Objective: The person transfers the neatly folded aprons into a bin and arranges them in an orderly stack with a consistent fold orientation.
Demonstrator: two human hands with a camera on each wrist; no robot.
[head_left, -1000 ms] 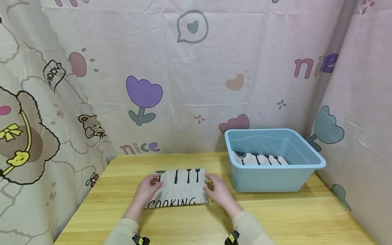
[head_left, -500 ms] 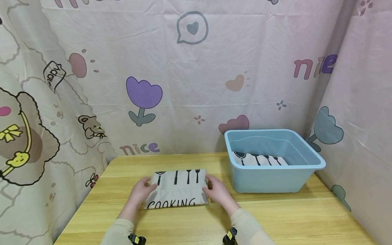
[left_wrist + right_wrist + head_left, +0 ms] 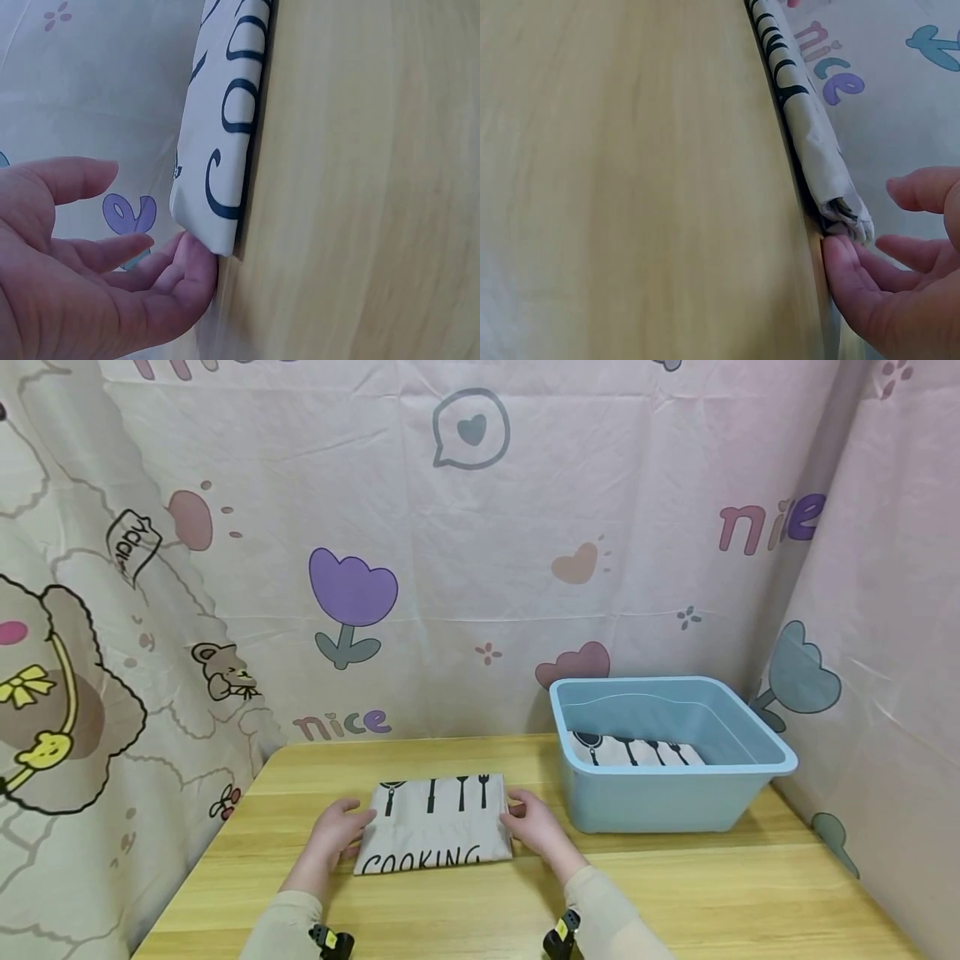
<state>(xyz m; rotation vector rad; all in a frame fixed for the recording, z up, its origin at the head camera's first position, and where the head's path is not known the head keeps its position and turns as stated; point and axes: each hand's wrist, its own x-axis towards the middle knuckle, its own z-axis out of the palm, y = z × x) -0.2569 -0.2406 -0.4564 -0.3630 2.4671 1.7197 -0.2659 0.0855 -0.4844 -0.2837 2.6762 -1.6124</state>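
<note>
A folded white cloth [image 3: 435,827], printed with black kitchen utensils and the word "COOKING", lies flat on the wooden table. At its left edge is my left hand [image 3: 330,833]. In the left wrist view, my lower fingers [image 3: 196,277] touch the cloth's near corner, while thumb and index finger stand apart from it. My right hand [image 3: 537,823] is at the opposite edge. The right wrist view has its lower fingertips [image 3: 844,259] against the layered end of the fold, with the thumb raised clear. Neither hand grips the cloth.
Behind and to the right stands a light blue plastic tub [image 3: 675,797]. A similar white cloth [image 3: 637,750] with utensil prints lies inside it. A patterned curtain [image 3: 450,568] hangs behind the wooden table [image 3: 420,918] and along both sides.
My left hand has slid left and slightly toward me, off the cloth's top to its edge. The right hand has shifted only slightly. The cloth has barely moved.
</note>
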